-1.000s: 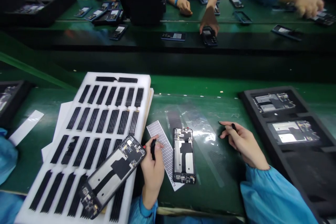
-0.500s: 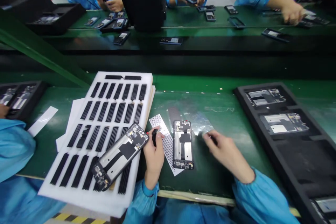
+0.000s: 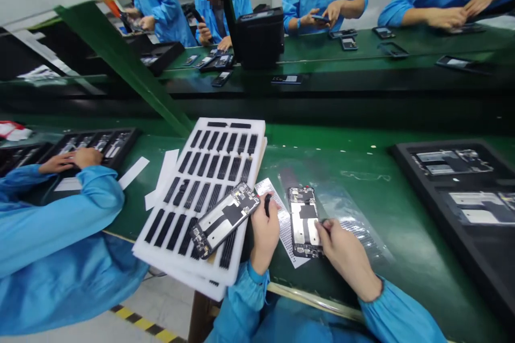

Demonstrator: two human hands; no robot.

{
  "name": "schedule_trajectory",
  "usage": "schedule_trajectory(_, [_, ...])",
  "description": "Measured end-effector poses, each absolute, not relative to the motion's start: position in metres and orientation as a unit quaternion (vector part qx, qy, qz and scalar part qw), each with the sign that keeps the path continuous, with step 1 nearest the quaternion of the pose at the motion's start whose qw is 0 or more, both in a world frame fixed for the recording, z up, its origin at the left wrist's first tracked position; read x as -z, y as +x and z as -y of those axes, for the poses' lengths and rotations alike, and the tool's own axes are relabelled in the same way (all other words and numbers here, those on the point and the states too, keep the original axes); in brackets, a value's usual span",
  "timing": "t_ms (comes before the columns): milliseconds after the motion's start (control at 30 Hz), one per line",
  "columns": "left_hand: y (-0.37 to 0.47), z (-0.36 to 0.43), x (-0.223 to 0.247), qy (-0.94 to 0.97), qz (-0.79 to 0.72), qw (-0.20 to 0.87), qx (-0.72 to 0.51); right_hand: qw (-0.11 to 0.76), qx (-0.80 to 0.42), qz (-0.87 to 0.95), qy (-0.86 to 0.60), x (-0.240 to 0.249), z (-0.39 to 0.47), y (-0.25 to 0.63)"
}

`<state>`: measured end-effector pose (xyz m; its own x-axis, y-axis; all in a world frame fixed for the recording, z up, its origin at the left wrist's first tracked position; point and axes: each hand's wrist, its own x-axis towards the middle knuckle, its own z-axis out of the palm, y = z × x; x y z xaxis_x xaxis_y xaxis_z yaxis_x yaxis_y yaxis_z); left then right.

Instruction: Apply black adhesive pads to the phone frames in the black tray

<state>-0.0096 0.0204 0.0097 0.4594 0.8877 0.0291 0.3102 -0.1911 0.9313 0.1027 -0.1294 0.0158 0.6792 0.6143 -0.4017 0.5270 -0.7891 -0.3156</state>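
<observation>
My left hand (image 3: 265,233) pinches a small black part (image 3: 267,204) between thumb and fingers. Right beside it, an opened phone with bare inner parts (image 3: 225,220) lies slanted on a white foam tray (image 3: 241,260) full of black strips. Whether that hand also touches this phone, I cannot tell. A second opened phone (image 3: 304,217) lies upright in front of me, partly over a white dotted sheet (image 3: 277,214). My right hand (image 3: 346,249) has its fingers drawn together at this phone's right edge, touching it; anything between the fingertips is hidden.
Clear plastic film (image 3: 350,209) lies right of the second phone. A black tray (image 3: 422,193) with opened phones stands at the right. At left, a co-worker's hands (image 3: 80,159) rest over another black tray. Several people work across the bench, behind a green post (image 3: 120,64).
My right hand has moved from the plastic film to the second phone's right edge. My left hand keeps its pinch. The view has swung left and up, showing more of the neighbouring co-worker.
</observation>
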Motion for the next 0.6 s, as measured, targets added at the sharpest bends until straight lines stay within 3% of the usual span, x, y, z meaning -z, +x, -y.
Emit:
schedule_trajectory(167, [-0.011,-0.019,-0.013,0.710,-0.423,0.476,-0.299,0.259,-0.266,0.293,-0.881,-0.002,0.141,0.112])
schedule_trajectory(400, [-0.009,-0.022,-0.018,0.691,-0.404,0.522,-0.295,0.369,-0.249,0.236,-0.864,-0.019,0.157,0.110])
schedule_trajectory(467, [-0.008,-0.023,-0.020,0.682,-0.393,0.542,-0.294,0.365,-0.224,0.215,-0.877,-0.028,0.168,0.114])
schedule_trajectory(600, [-0.007,-0.030,-0.012,0.671,-0.376,0.573,-0.282,0.258,-0.148,0.121,-0.947,-0.046,0.214,0.144])
